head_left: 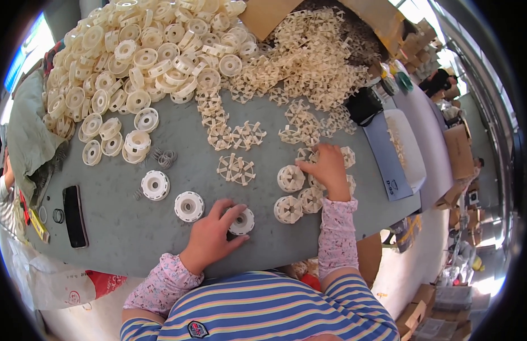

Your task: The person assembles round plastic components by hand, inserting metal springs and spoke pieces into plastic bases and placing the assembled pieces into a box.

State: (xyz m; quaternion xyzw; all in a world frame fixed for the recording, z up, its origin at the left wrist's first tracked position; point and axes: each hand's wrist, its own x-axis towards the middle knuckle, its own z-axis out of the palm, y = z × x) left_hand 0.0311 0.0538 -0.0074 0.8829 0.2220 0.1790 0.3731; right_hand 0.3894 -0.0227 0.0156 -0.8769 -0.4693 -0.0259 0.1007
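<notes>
My left hand (211,237) is at the front middle of the grey table, thumb and index finger around the left side of a white round plastic housing (242,222). Two similar housings, one white (189,207) and another (155,185), lie to its left. Farther right, my right hand (330,170) reaches down with thumb and fingers about a cream spoked plastic piece (306,154); its other fingertips are hidden. Around that hand stand several round units with spoked tops, among them a near one (288,209) and a farther one (291,178).
A large heap of cream plastic rings (144,57) covers the back left. Loose spoked pieces (314,59) are piled at the back right. Metal springs (164,158) and a black phone (75,216) lie on the left. A white tray (414,165) stands at the right edge.
</notes>
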